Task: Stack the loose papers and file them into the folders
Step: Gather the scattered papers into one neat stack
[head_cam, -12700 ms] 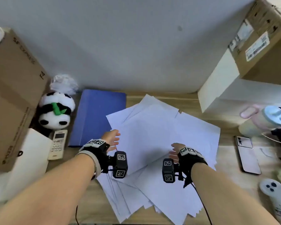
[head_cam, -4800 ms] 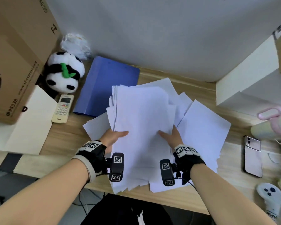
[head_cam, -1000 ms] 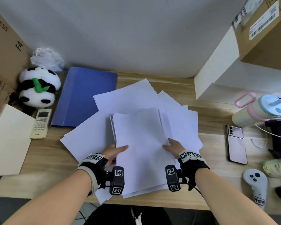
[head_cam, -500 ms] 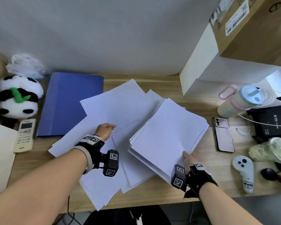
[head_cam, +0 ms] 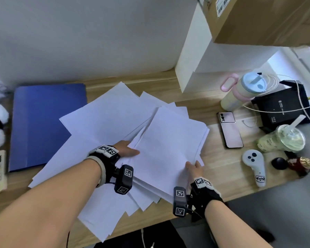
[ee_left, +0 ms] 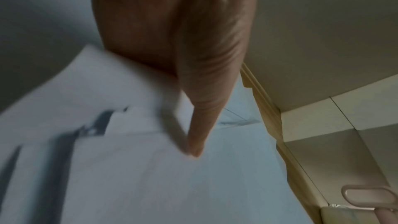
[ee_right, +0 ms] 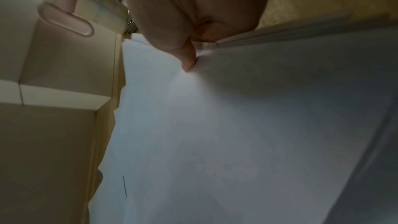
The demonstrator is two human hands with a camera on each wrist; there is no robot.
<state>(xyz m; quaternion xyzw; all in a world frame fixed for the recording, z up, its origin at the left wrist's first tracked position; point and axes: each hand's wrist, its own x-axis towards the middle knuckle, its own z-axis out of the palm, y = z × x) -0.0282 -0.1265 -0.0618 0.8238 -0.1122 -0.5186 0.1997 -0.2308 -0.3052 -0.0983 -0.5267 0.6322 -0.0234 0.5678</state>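
white paper stack fans unevenly, edges misaligned, pinched by right hand.

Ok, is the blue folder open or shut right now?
Shut. The blue folder lies flat on the desk, cover down, no inside showing; a loose sheet overlaps its near right corner.
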